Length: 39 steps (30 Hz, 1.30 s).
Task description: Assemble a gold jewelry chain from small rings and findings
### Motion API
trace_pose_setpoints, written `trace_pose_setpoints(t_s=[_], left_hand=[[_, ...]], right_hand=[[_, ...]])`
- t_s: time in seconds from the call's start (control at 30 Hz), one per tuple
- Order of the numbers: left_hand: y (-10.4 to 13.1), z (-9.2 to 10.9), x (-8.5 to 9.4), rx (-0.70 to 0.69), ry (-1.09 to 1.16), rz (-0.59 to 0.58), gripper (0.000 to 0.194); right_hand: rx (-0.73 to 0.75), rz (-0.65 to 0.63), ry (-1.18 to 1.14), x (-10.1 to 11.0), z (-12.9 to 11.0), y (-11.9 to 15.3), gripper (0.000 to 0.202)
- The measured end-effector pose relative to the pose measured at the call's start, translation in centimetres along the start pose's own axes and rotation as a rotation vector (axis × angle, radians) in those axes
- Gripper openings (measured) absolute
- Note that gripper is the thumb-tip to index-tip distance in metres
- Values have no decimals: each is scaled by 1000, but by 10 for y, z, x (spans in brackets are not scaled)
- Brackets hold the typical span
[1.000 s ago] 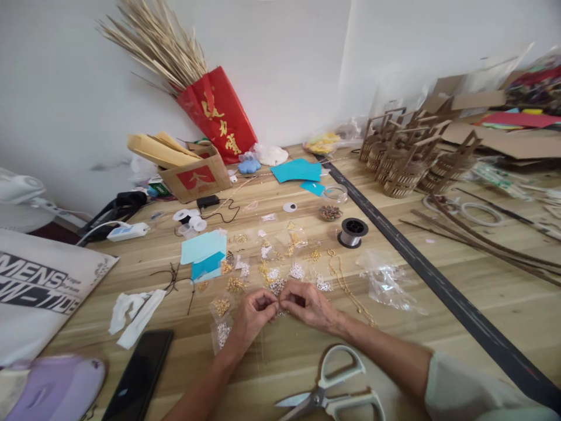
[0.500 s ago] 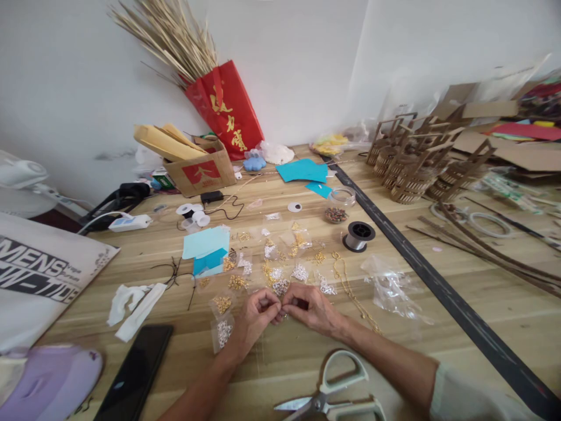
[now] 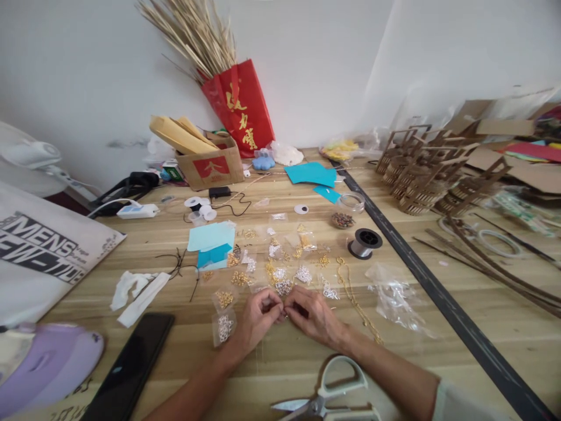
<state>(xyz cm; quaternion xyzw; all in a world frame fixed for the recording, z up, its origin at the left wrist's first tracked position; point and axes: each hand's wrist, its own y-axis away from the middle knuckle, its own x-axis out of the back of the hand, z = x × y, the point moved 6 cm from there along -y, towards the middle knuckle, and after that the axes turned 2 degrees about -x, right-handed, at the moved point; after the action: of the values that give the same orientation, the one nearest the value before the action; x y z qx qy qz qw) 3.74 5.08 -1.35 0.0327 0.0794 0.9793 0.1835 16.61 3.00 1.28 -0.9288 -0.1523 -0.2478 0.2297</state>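
Over the near middle of the table, my left hand (image 3: 262, 316) and my right hand (image 3: 312, 313) meet with thumbs and fingers pinched together. Whatever sits between the fingertips is too small to make out. Just beyond them lie heaps of silver beads (image 3: 302, 273) and dark-and-silver beads (image 3: 284, 286). Small bags of gold beads (image 3: 225, 299) and silver rings (image 3: 225, 327) rest left of my left hand. A gold chain (image 3: 350, 289) stretches along the right of my right hand. Below the hands are scissors (image 3: 326, 392), their blades pointing left.
A wire spool (image 3: 366, 242), a dish of coloured beads (image 3: 342, 220) and clear plastic bags (image 3: 397, 298) lie to the right. Blue cards (image 3: 213, 237) and a phone (image 3: 131, 365) are on the left. Small bamboo baskets (image 3: 423, 193) stand at back right; a red bag (image 3: 245, 111) stands behind.
The camera view has turned slightly left, so most things appear shifted right. My hands stay pinched together in nearly the same place, with a small change in the right fingers.
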Motion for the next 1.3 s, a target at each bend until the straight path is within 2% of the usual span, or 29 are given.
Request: trace_pose_setpoints(t_s=[0.4, 0.7, 1.3], left_hand=[[0, -5, 0, -24, 6, -41, 20], [2, 10, -2, 17, 59, -55, 35], [3, 13, -4, 47, 143, -121, 30]], right_hand=[[-19, -31, -23, -2, 4, 1, 10], [-99, -28, -96, -1, 7, 0, 11], [-74, -54, -134, 0, 1, -1, 20]])
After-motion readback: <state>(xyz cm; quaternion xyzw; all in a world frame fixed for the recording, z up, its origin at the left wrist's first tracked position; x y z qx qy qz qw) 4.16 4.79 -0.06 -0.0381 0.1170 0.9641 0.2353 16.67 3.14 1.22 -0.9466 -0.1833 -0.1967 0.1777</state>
